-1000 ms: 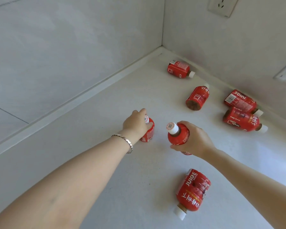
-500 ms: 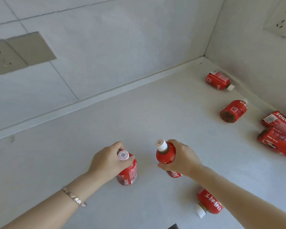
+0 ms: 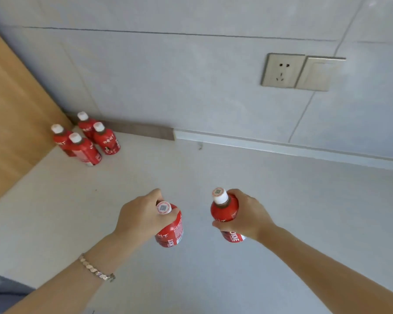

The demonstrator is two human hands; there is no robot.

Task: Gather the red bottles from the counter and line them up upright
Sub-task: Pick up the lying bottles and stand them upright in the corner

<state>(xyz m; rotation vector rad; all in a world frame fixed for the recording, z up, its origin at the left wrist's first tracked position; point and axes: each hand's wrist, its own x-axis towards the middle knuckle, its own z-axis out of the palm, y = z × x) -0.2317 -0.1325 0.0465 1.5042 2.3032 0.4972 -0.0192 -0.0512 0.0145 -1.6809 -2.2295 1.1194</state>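
My left hand [image 3: 141, 217] grips a red juice bottle [image 3: 171, 232] from above, near its white cap, and holds it upright over the counter. My right hand [image 3: 247, 215] is wrapped around the body of a second red bottle [image 3: 224, 208], also upright with its white cap up. Whether either bottle touches the counter I cannot tell. Several more red bottles [image 3: 86, 141] with white caps stand upright in a tight cluster at the far left corner, beside the wooden panel.
The white counter [image 3: 236, 177] runs to a tiled back wall with a socket and switch plate [image 3: 302, 72]. A wooden side panel [image 3: 11, 123] closes the left end. A silver bracelet [image 3: 95, 269] is on my left wrist.
The view has swung left: the lying bottles at the right have gone out of sight and the standing cluster by the wooden panel has come in. Both hands still hold their bottles.
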